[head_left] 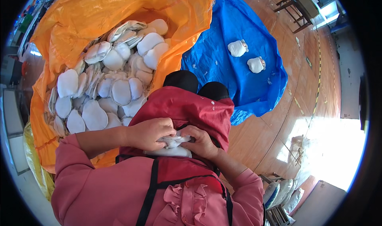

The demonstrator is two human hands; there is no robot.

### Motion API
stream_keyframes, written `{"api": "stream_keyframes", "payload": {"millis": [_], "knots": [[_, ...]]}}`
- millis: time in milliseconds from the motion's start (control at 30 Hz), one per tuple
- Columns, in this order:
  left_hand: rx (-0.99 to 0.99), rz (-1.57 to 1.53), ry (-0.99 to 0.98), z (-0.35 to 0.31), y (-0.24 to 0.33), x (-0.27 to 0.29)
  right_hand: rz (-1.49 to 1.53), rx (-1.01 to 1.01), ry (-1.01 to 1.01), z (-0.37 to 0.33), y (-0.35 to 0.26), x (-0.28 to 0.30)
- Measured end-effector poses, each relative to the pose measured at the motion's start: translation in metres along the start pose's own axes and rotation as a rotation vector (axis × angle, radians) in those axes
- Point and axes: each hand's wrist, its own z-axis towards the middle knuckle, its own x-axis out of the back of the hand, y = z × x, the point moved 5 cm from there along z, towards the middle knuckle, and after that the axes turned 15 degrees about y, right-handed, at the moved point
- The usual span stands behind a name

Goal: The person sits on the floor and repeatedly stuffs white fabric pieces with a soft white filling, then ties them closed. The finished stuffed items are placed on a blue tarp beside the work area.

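Over my lap, my left hand (153, 132) and my right hand (201, 142) pinch a small white fabric piece (174, 141) between them, fingertips almost meeting. The piece looks crumpled and partly folded, with much of it hidden by my fingers. Right below it lies another white padded piece (171, 151), flat against the red apron (179, 104). To the left of my knees stands a wide orange woven sack (183, 17), its mouth spread, heaped with several flat, rounded white fabric pieces (94, 114).
A blue plastic sheet or sack (254, 91) spreads beyond my knees, with two white rounded bundles (238, 48) on it. A wooden chair (298, 9) stands far right on the brown floor (254, 146). Stacked cushions (280, 192) sit at lower right, and a yellow sack (36, 162) at left.
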Motion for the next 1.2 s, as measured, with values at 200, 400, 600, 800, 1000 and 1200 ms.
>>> {"api": "stream_keyframes", "payload": {"millis": [200, 400, 600, 800, 1000, 1200], "knots": [[-0.127, 0.173, 0.225, -0.014, 0.008, -0.014, 0.082, 0.094, -0.028, 0.000, -0.007, 0.001], [-0.069, 0.230, 0.293, -0.019, 0.022, -0.014, 0.011, 0.141, -0.060, 0.011, -0.018, 0.015], [-0.288, 0.356, 0.347, -0.013, 0.039, -0.007, -0.013, 0.157, -0.106, 0.026, -0.030, 0.022], [-0.165, 0.264, 0.283, 0.011, 0.058, 0.011, -0.161, 0.065, -0.265, 0.043, -0.055, 0.031], [-0.131, 0.117, 0.308, 0.021, 0.062, 0.006, -0.413, 0.030, -0.504, 0.050, -0.072, 0.035], [0.118, -0.188, 0.415, 0.007, 0.034, 0.010, -0.314, -0.093, -0.319, 0.035, -0.058, 0.049]]}}
